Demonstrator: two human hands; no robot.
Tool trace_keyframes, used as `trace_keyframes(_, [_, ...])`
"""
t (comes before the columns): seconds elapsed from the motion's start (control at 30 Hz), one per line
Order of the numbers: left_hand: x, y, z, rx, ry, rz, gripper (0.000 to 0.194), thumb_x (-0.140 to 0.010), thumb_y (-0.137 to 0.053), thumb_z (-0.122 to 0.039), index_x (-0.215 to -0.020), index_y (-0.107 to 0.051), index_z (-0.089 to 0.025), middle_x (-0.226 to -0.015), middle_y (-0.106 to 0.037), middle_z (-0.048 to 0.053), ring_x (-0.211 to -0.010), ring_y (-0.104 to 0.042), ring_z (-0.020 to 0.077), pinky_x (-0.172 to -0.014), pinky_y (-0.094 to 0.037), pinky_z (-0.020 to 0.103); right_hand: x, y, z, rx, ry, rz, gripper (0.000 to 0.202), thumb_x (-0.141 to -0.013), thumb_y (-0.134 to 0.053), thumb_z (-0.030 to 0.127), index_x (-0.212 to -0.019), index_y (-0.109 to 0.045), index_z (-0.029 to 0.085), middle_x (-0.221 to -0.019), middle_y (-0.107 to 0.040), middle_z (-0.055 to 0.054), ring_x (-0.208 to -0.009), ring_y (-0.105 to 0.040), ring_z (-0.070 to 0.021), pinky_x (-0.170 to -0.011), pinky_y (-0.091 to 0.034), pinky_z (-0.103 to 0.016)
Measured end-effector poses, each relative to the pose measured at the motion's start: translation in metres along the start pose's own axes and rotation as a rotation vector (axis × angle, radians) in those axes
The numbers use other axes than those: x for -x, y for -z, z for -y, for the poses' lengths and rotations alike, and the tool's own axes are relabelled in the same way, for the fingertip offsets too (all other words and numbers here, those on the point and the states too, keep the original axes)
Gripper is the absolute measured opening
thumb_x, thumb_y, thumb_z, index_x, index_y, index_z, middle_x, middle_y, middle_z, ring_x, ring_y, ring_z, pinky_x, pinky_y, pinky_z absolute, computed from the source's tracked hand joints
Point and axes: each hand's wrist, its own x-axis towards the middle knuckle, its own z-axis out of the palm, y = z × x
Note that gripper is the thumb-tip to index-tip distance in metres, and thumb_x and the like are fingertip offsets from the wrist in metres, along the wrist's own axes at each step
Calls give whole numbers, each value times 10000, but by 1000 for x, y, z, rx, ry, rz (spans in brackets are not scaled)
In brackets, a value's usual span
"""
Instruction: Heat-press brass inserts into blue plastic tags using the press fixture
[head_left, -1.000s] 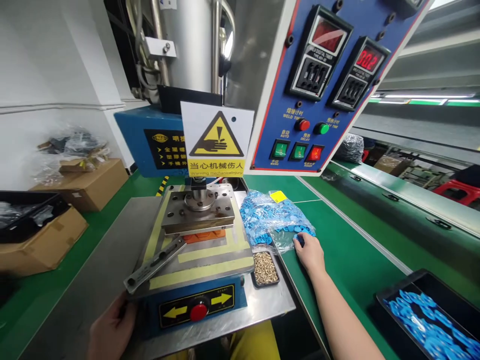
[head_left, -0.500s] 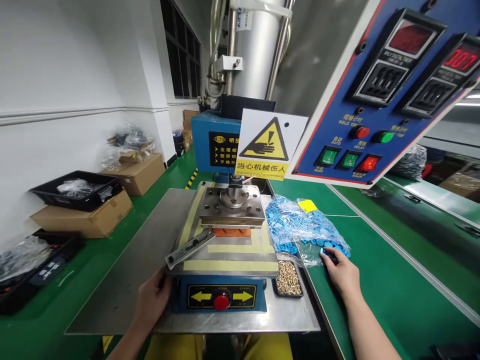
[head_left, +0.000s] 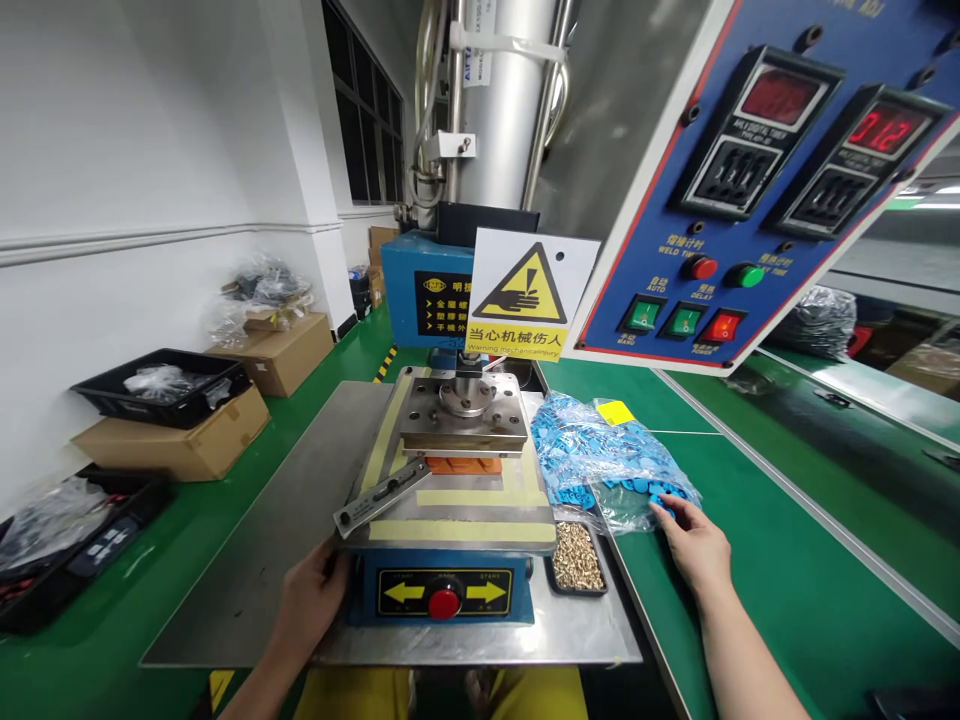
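Note:
My left hand (head_left: 316,590) rests against the left side of the blue press base (head_left: 360,590), its fingertips hidden there. My right hand (head_left: 691,535) pinches a small blue piece (head_left: 660,500) at the mouth of a clear bag of blue pieces (head_left: 600,445). In the middle, the press's metal plate (head_left: 463,420) is down over an orange block (head_left: 465,465). A flat metal bar (head_left: 384,495) lies slantwise on the taped platform (head_left: 450,532). Small brass parts fill a black tray (head_left: 576,558) right of the base.
A control panel (head_left: 675,250) with lit switches overhangs at upper right, beside a hanging warning card (head_left: 529,295). A red button (head_left: 444,600) sits on the base front. Cardboard boxes (head_left: 176,430) and black crates (head_left: 161,385) stand on the floor at left.
My right hand has shifted slightly right at the bag's mouth, and a blue piece now shows at its fingertips. My left hand stays by the base. The right timer's red digits differ.

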Motion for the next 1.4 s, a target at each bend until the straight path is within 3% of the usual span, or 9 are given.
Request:
trace_keyframes(0.3, [1, 0, -3, -37, -10, 4, 336, -757, -448, -405, -898, -680, -206, -650, -708, 53, -528, -640, 241, -448, -435, 268, -3, -2, -6, -46, -26, -4, 542, -592, -610, 602, -927, -716, 190, -854, -727, -87, -784, -653, -283, -713, -474, -386])
trace_keyframes(0.5, [0, -1, 0, -90, -10, 37, 303, -785, -428, -399, -772, -666, -211, -571, -661, 50, -528, -631, 245, -452, -433, 272, -3, -2, -8, -64, -34, 7, 545, -606, -609, 603, -938, -711, 182, -852, -726, -85, -733, -649, -259, -686, -482, -369])
trace_keyframes(0.67, [1, 0, -2, -80, -9, 43, 327, -787, -415, -397, -855, -671, -206, -599, -668, 58, -529, -633, 249, -476, -449, 285, -4, -3, -11, -94, -30, 12, 539, -610, -617, 584, -946, -707, 172, -867, -728, -101, -756, -654, -266, -703, -485, -372])
trace_keyframes(0.97, [2, -1, 1, -68, -66, 31, 299, -817, -404, -395, -772, -636, -210, -609, -669, 52, -526, -631, 228, -441, -432, 259, -3, -2, -4, -97, -86, 18, 558, -567, -616, 589, -934, -704, 179, -856, -731, -94, -778, -661, -279, -711, -486, -382])
trace_keyframes(1.4, [1, -2, 3, -124, -94, 26, 336, -823, -378, -387, -809, -652, -192, -449, -534, 10, -408, -543, 205, -415, -397, 265, -4, -3, -9, -96, -61, 40, 543, -598, -618, 595, -943, -702, 185, -846, -729, -92, -720, -662, -268, -649, -490, -371])
